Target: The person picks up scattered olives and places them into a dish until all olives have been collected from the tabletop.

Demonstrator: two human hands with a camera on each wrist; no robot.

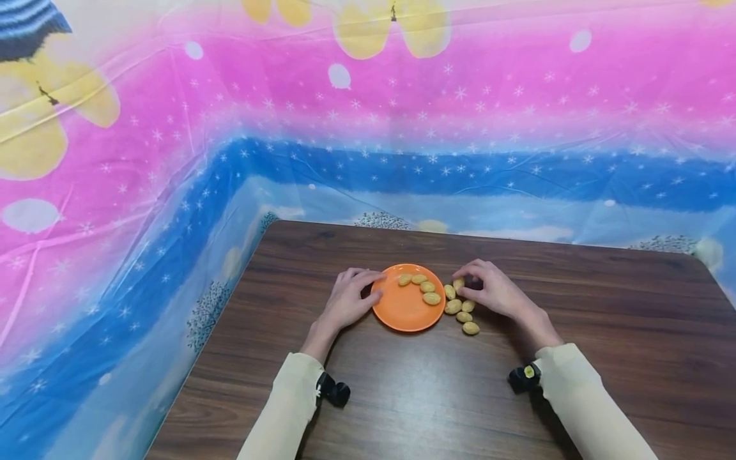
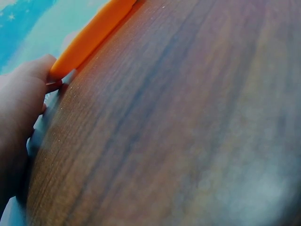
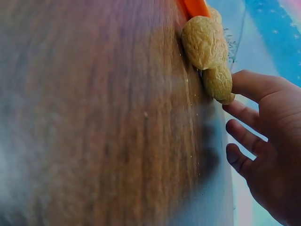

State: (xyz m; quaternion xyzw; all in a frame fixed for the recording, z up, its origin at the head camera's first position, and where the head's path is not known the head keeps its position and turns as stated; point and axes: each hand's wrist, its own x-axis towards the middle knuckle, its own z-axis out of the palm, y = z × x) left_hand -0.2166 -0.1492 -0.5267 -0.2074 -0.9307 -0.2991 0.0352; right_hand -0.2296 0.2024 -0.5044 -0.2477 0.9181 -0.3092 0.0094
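Observation:
An orange plate (image 1: 407, 317) lies on the table with several wrinkled, yellow-tan oval pieces on it; one such piece (image 1: 432, 298) sits near its right side. My left hand (image 1: 347, 300) holds the plate's left rim, the thumb and fingertips spread along the edge. In the left wrist view the left hand (image 2: 21, 101) meets the plate's side (image 2: 89, 37). Just right of the plate, my right hand (image 1: 499, 291) pinches one oval piece (image 1: 458, 283) between thumb and forefinger. The right wrist view shows the right hand (image 3: 277, 127) beside larger-looking near pieces (image 3: 204, 42), which partly hide the pinched one.
More loose oval pieces lie clustered against the plate's right side, the nearest piece (image 1: 471, 328) toward me. The dark wooden table (image 1: 575, 287) ends at a printed pink and blue cloth (image 1: 460, 128) hung behind and at the left. Each wrist carries a small black camera.

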